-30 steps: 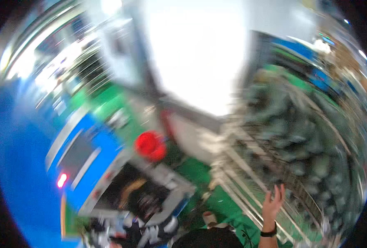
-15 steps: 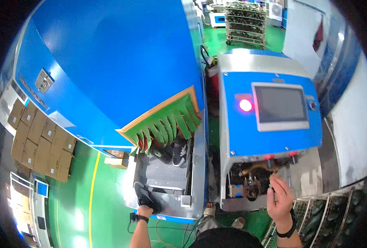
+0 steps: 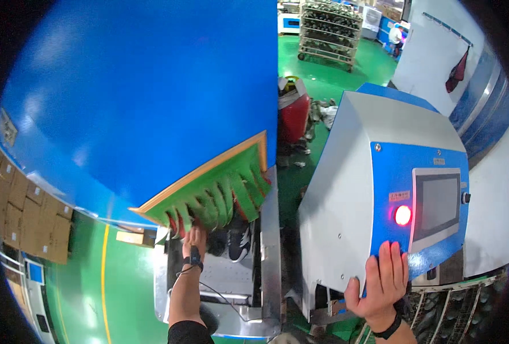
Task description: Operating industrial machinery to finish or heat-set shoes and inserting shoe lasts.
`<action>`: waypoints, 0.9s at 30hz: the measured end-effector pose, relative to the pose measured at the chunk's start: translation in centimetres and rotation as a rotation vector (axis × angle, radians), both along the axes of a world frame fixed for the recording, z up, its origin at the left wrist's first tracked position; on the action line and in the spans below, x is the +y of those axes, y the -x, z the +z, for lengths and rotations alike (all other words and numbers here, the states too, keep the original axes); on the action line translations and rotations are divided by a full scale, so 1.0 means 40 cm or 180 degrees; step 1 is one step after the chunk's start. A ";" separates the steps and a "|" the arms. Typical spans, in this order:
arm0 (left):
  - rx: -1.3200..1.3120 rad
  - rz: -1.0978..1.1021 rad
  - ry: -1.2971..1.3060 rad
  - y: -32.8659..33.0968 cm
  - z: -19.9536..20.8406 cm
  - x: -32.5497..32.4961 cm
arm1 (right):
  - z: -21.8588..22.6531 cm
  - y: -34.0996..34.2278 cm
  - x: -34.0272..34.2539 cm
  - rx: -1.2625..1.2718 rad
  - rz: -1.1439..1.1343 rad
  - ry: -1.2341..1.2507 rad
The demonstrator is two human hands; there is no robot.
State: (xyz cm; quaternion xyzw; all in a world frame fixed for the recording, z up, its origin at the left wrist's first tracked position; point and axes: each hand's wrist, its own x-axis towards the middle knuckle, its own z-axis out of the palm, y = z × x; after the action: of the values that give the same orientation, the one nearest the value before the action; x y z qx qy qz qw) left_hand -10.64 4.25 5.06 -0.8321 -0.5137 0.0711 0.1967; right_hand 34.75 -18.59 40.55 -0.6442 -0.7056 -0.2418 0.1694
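My left hand (image 3: 194, 236) reaches over a conveyor bed to the lower edge of green strip flaps (image 3: 208, 206) hanging at the mouth of a big blue machine. Its fingers look stretched out, their tips close to the flaps. Just right of it a black and white shoe (image 3: 239, 245) stands partly under the flaps, beside another dark shoe (image 3: 215, 243). My right hand (image 3: 383, 281) lies open, fingers spread, against the lower corner of a grey and blue machine (image 3: 334, 200). A red light (image 3: 403, 215) glows above those fingers.
A screen (image 3: 437, 206) sits in the right machine's panel. Cardboard boxes (image 3: 30, 212) are stacked at left. Wire racks (image 3: 438, 309) stand at lower right, and a loaded rack (image 3: 329, 34) at the back. A person (image 3: 396, 35) is far off. A cable crosses the bed.
My left hand has left the dark shoe at the bed's near end and moved forward to the flaps. My right hand has risen from the right machine's lower opening onto its front. The view has shifted.
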 end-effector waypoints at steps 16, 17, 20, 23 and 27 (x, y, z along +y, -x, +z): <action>-0.5030 0.1471 0.1297 -0.219 0.564 -0.498 | 0.041 -0.001 -0.011 0.0729 0.0441 -0.0353; -0.5819 0.1460 0.1615 -0.243 0.641 -0.571 | 0.031 0.006 -0.034 0.0749 0.0518 -0.0410; -0.7007 0.0988 0.2271 -0.378 0.776 -0.735 | -0.032 0.015 -0.156 0.2300 0.2035 -0.0074; -0.7109 0.0932 0.3304 -0.504 0.788 -0.856 | -0.088 0.055 -0.291 0.3496 0.2470 0.2130; -0.6284 0.0845 0.5012 -0.573 0.690 -0.919 | -0.165 -0.103 -0.331 0.5666 0.2186 0.3141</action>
State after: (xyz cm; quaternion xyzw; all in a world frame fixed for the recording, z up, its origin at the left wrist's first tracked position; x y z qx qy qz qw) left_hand 12.30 -32.50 32.66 -0.3649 -0.3394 -0.2729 -0.8229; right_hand 38.87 -31.83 33.93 -0.3533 -0.4916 0.6866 0.4026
